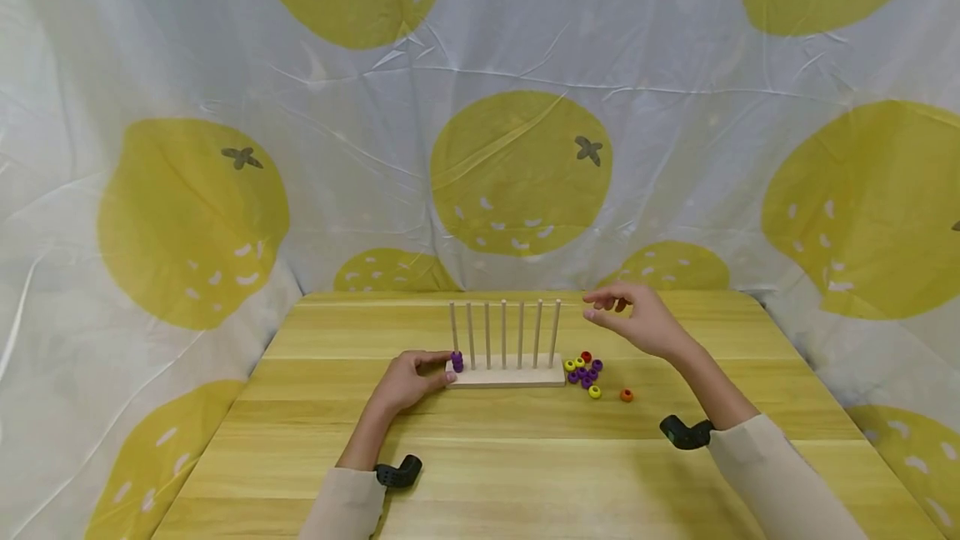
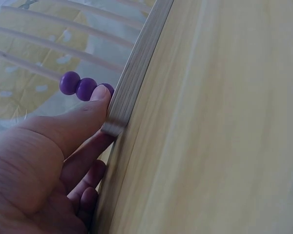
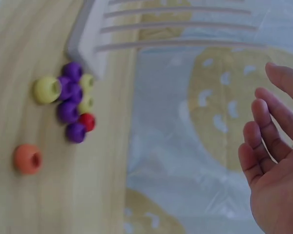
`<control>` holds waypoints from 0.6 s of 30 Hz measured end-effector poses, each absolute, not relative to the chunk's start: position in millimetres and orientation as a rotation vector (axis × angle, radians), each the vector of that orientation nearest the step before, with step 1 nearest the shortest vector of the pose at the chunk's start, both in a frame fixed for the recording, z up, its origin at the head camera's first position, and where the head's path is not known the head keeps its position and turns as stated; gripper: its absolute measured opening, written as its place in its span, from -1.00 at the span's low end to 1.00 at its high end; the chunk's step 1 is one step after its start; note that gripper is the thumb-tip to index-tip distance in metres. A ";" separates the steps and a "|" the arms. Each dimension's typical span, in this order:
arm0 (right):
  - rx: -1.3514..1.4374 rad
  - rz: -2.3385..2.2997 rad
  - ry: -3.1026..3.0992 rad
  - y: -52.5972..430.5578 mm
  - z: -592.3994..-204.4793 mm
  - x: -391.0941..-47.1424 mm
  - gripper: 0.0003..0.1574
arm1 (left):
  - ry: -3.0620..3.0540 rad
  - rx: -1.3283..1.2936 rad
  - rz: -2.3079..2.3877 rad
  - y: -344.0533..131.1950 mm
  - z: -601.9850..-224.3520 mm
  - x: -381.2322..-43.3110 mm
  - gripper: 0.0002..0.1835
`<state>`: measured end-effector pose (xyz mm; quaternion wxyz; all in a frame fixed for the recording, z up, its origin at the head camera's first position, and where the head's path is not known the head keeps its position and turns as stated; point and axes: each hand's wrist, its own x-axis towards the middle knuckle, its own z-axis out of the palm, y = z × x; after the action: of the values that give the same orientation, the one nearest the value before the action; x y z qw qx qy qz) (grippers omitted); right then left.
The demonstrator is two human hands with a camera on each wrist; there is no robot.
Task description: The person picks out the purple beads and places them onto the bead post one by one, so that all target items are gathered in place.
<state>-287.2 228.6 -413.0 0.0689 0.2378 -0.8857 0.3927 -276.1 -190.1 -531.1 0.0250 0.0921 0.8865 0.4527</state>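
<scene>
A wooden peg rack [image 1: 510, 377] stands on the table, with several upright pegs in a row. Three purple beads [image 2: 77, 87] are stacked at the foot of its leftmost peg. My left hand [image 1: 408, 382] pinches the rack's left end, and in the left wrist view its thumb [image 2: 100, 95] lies beside the lowest bead. Off the rack's right end, my right hand [image 1: 637, 319] hovers above the table with loosely bent fingers, holding nothing. Below it is a cluster of loose purple beads [image 3: 68, 111], yellow beads [image 3: 47, 90] and a red bead [image 3: 87, 122].
An orange bead [image 1: 626, 395] lies apart, to the right of the cluster. Behind the wooden table [image 1: 525, 473] hangs a pale cloth [image 1: 360, 157] with big yellow fruit prints. Each wrist wears a black device [image 1: 397, 472].
</scene>
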 end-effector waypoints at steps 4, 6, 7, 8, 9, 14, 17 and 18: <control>0.676 1.190 -2.694 240.7 -435.0 -284.1 -0.68 | 2.738 0.285 1.394 -190.6 -531.1 -276.1 -0.52; 0.666 1.189 -2.705 245.5 -446.9 -283.0 -0.67 | 2.743 0.294 1.383 -191.1 -531.4 -276.1 -0.50; 0.664 1.189 -2.711 247.7 -452.7 -282.9 -0.67 | 2.745 0.301 1.378 -191.4 -531.6 -276.1 -0.48; 0.662 1.188 -2.715 249.5 -458.4 -282.7 -0.67 | 2.743 0.305 1.376 -191.6 -531.5 -276.1 -0.47; 0.661 1.187 -2.724 251.4 -463.5 -282.6 -0.66 | 2.743 0.312 1.373 -191.8 -531.3 -275.9 -0.46; 0.640 1.183 -2.756 259.1 -484.4 -283.0 -0.60 | 2.736 0.338 1.373 -192.0 -530.7 -276.0 -0.43; 0.622 1.185 -2.770 262.8 -493.7 -284.0 -0.61 | 2.732 0.344 1.368 -191.7 -530.2 -276.1 -0.41; 0.616 1.189 -2.776 263.9 -496.7 -284.5 -0.62 | 2.733 0.342 1.366 -191.5 -530.1 -276.0 -0.40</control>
<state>-284.5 263.9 -496.7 0.0296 0.1999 -0.9002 0.3857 -276.0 -191.5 -530.1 0.0334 0.1112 0.8885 0.4440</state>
